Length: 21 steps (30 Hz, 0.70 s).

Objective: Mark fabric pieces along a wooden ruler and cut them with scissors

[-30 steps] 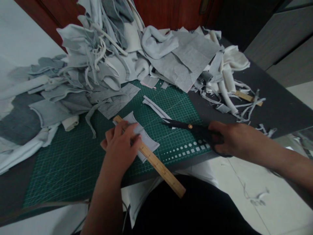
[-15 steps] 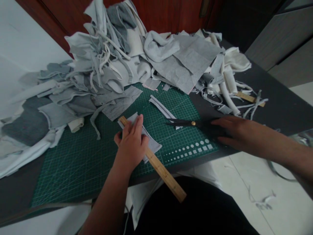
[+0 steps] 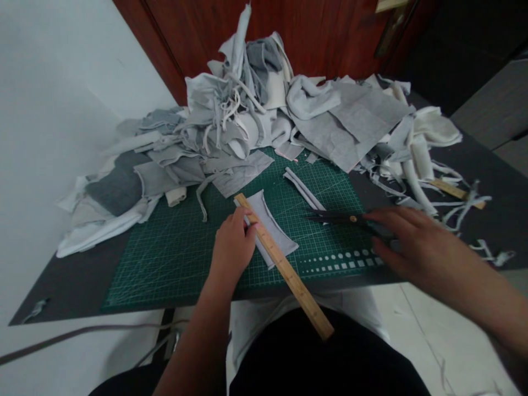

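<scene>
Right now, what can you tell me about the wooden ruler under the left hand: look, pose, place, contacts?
The wooden ruler is a long, flat, pale strip; its markings are too faint to read. It lies diagonally on the green cutting mat, its far end toward the fabric heap and its near end overhanging the table edge. It crosses a small grey fabric piece. The left hand presses beside it, fingers at its upper part.

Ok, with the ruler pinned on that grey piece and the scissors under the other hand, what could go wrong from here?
The wooden ruler overhangs the table edge, so a knock could swing it off the grey fabric piece, which only the left hand pins. The right hand rests flat on the scissors, not gripping them; a careless grab near the blades might nick fingers or the folded strip beside them.
</scene>
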Each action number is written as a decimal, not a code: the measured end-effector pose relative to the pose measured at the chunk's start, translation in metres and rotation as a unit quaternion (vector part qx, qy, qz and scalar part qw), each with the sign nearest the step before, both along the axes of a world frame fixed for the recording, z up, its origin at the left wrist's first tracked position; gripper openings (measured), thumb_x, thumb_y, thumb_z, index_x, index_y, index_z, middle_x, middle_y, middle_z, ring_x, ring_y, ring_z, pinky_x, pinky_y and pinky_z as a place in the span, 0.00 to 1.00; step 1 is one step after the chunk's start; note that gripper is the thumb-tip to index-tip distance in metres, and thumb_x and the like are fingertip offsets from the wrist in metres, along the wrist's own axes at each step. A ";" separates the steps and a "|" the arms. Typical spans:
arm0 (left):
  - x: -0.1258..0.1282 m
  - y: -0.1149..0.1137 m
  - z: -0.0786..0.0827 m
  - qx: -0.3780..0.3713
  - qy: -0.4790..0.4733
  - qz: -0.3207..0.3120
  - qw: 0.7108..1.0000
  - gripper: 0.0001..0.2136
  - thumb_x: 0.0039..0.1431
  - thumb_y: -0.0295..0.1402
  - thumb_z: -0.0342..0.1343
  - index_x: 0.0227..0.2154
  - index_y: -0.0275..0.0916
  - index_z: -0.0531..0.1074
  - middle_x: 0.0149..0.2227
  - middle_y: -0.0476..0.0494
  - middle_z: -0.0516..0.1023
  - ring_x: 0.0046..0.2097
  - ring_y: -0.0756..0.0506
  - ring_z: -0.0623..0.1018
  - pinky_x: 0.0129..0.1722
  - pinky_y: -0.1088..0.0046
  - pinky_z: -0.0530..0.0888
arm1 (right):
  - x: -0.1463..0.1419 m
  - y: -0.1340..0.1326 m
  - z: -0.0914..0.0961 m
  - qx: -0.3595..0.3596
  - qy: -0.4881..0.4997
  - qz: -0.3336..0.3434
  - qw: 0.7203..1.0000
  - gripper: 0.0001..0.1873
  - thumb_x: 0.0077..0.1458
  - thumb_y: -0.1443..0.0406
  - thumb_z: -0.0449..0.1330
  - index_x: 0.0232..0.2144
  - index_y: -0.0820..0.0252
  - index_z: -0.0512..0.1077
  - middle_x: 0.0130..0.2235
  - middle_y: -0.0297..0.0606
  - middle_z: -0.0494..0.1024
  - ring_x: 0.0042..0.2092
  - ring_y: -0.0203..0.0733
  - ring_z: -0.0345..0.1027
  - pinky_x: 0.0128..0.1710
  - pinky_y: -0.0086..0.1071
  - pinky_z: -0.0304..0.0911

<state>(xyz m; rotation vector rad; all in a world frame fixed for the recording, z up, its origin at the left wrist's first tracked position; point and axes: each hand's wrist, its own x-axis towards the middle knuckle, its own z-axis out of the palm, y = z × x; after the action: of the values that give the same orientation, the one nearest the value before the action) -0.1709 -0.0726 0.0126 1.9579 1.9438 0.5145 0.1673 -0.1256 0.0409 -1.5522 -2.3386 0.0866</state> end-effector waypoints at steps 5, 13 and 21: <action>0.002 0.000 0.004 0.005 -0.024 0.004 1.000 0.10 0.65 0.26 0.52 0.46 0.41 0.69 0.39 0.45 0.76 0.39 0.43 0.76 0.41 0.68 0.69 | -0.114 -0.028 -0.001 -0.144 0.079 0.085 0.983 0.18 0.61 0.59 0.64 0.51 0.61 0.74 0.50 0.49 0.78 0.50 0.55 0.74 0.51 0.49 0.75; -0.018 0.007 0.014 0.007 0.003 0.099 0.995 0.06 0.59 0.29 0.57 0.39 0.42 0.73 0.29 0.50 0.73 0.32 0.45 0.74 0.35 0.70 0.65 | -0.132 -0.022 -0.016 -0.215 0.043 0.061 0.974 0.15 0.57 0.69 0.59 0.47 0.64 0.74 0.44 0.46 0.76 0.46 0.53 0.74 0.48 0.46 0.72; -0.043 -0.001 0.037 0.205 -0.084 0.261 0.940 0.10 0.55 0.26 0.55 0.37 0.39 0.79 0.27 0.50 0.72 0.29 0.47 0.70 0.31 0.70 0.66 | -0.100 -0.013 -0.017 -0.193 0.040 -0.048 0.979 0.07 0.59 0.66 0.59 0.41 0.62 0.71 0.41 0.43 0.74 0.38 0.48 0.75 0.38 0.39 0.69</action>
<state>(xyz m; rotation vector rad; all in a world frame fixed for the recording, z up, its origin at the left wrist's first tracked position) -0.2135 -0.0739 0.0500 1.5064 2.3803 1.2703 0.0672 -0.1388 0.0237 -1.7929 -2.2739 0.6012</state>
